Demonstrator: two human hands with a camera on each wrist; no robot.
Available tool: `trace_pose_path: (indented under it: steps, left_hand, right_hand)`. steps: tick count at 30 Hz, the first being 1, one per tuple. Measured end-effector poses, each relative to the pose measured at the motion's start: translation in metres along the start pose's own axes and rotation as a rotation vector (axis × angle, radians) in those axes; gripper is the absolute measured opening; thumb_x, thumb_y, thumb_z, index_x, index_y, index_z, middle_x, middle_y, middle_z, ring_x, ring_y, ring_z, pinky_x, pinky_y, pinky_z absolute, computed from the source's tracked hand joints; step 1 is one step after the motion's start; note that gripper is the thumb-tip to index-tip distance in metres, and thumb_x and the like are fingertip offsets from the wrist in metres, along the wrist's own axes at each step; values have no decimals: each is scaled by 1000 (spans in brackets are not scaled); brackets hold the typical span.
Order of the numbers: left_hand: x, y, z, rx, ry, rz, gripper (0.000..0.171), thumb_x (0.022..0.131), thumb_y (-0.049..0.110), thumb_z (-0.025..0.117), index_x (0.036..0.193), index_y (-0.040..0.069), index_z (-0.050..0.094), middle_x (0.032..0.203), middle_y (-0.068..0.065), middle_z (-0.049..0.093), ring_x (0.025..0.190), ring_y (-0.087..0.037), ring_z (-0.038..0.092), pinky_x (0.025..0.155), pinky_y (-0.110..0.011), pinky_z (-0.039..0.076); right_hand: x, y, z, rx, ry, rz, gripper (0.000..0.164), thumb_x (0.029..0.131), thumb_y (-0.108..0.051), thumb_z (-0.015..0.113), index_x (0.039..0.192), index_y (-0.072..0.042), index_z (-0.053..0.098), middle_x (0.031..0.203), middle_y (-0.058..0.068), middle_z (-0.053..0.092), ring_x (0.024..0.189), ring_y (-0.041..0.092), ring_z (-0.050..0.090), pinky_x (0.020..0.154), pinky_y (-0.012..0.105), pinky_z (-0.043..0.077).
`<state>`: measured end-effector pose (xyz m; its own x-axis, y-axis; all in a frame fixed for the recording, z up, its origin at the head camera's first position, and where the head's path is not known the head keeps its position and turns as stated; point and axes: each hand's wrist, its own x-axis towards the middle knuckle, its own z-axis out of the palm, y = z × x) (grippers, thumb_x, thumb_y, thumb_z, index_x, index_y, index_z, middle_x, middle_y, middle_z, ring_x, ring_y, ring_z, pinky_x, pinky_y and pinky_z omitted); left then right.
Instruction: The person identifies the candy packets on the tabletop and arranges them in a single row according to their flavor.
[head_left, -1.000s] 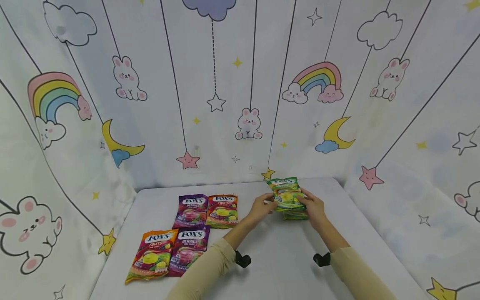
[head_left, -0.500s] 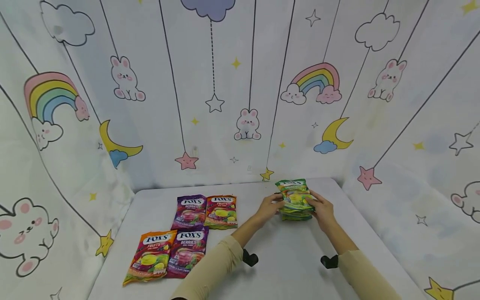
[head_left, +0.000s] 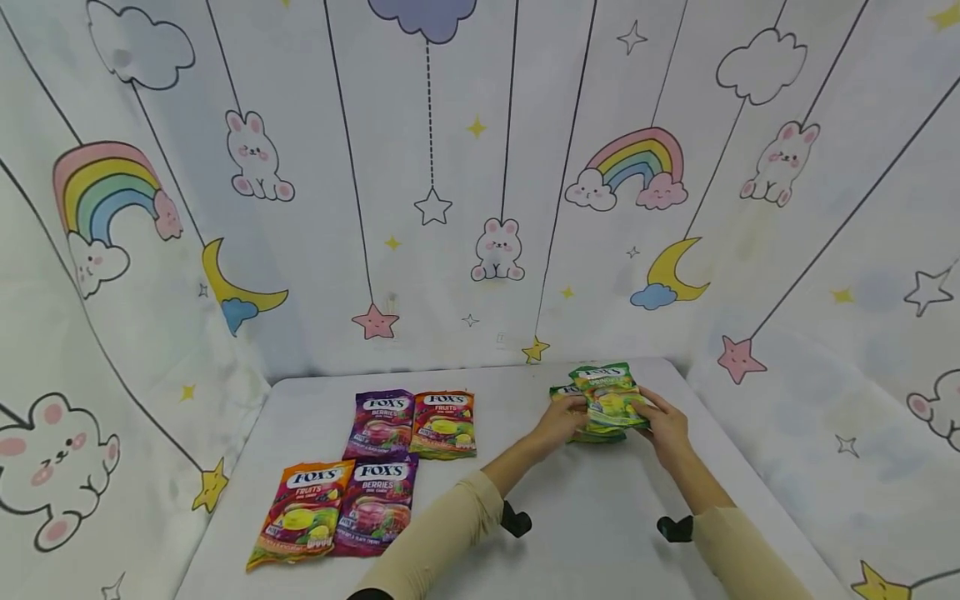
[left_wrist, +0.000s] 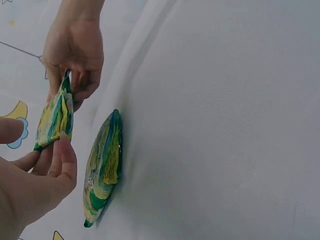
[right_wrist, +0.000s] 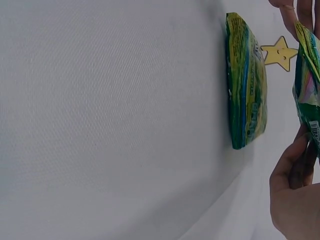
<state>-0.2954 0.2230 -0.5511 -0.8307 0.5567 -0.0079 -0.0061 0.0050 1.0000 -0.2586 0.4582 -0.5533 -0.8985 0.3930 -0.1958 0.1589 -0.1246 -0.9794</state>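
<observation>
ok so left hand (head_left: 560, 420) and right hand (head_left: 667, 428) are both curled in, pinching the held green packet (head_left: 611, 396) by its sides, long axis pointing away from the person. The lower green packet (left_wrist: 103, 170) lies just underneath, poking out leftward, on the white table (head_left: 585, 517) by the bunny-print backdrop (head_left: 450, 275)
</observation>
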Motion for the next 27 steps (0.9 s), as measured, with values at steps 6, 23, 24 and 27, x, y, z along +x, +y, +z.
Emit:
trace_pose_path:
  steps: [6, 23, 24, 27]
  left_hand:
    - [0, -5, 14, -10, -9, -5, 48, 100, 5, 61, 146, -1, 54, 136, -15, 62, 113, -33, 67, 98, -52, 55]
    - [7, -5, 40, -4, -33, 1, 58, 93, 4, 64, 150, 0, 52, 152, -17, 54, 110, -36, 69, 99, -55, 53]
    - [7, -4, 43, -1, -30, -2, 57, 94, 5, 65, 150, 1, 53, 152, -16, 54, 110, -36, 69, 99, -55, 54]
    - [9, -3, 49, -2, -31, -18, 57, 95, 7, 66, 150, 2, 53, 153, -14, 54, 111, -40, 67, 99, -55, 53]
  right_hand:
    - [2, 3, -14, 8, 17, 14, 63, 100, -22, 72, 157, -14, 47, 94, -15, 71, 88, 3, 68, 83, 24, 58]
    - [13, 5, -37, 25, 57, 46, 58, 103, -19, 68, 157, -17, 49, 97, -16, 68, 90, 2, 64, 83, 25, 57]
    - [14, 6, -39, 23, 63, 46, 57, 103, -19, 68, 157, -17, 49, 99, -15, 67, 91, 2, 64, 83, 25, 57]
    - [17, 7, -42, 12, 80, 46, 56, 103, -19, 68, 156, -18, 50, 109, -9, 62, 91, 3, 63, 83, 25, 57]
